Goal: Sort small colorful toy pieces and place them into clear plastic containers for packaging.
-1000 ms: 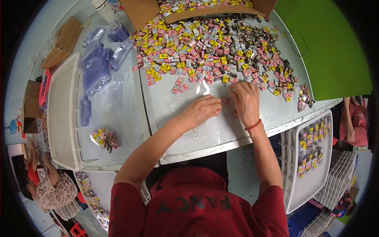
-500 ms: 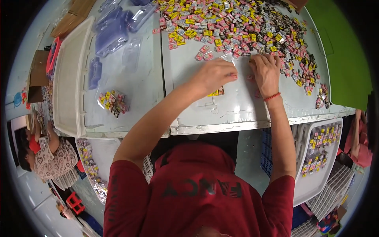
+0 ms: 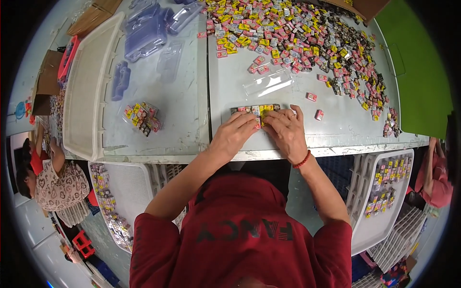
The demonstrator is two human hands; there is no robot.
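Close to the table's front edge, several small printed boxes point(image 3: 248, 109), black, white, yellow and pink, stand side by side in a row. My left hand point(image 3: 234, 136) is closed at the row's near side, fingertips pressed on a pink box. From the right, my right hand point(image 3: 288, 133) pinches the row at its yellow box point(image 3: 265, 109); its other fingers curl above. A clear plastic blister tray point(image 3: 269, 82) lies beyond the row. Loose pink boxes point(image 3: 311, 97) are scattered to the right of it.
A large heap of small boxes point(image 3: 288, 36) spreads over the far table. At left are clear blister shells point(image 3: 146, 36), a filled pack point(image 3: 141, 117) and a white crate point(image 3: 89, 91). Trays of packed boxes point(image 3: 384, 185) stand below the table edge. Other people work at both sides.
Both hands have drawn nearer the table's front edge and come together on a row of boxes. The clear tray now lies uncovered beyond them.
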